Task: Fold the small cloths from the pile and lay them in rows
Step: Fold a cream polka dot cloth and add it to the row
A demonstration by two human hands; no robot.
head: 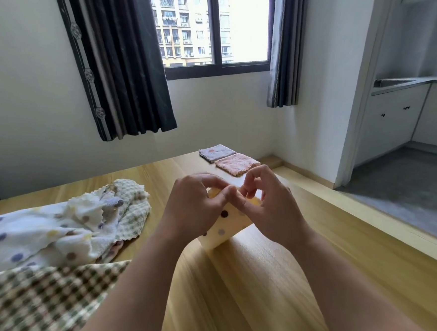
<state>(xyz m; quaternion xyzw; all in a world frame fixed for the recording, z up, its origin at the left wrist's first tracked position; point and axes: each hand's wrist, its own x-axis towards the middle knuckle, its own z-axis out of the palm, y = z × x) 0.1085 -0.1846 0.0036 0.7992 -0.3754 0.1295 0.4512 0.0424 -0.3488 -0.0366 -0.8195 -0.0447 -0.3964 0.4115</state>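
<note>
Left grip (192,208) and right grip (269,205) pinch the top of a yellow dotted cloth (224,229) hanging below.

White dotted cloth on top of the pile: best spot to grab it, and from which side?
Likely its crumpled, scallop-edged corner, which stands up from the white dotted cloth. Come from above, on its right side; the lifted edge can be pinched on both faces without dragging the checked cloth underneath.

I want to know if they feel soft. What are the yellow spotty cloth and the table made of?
The small yellow dotted cloth looks like soft, fuzzy fabric, perhaps microfibre: matte, and it bends limply. The pale table looks like smooth wood or wood-look laminate: grain lines and a slight sheen.
</note>
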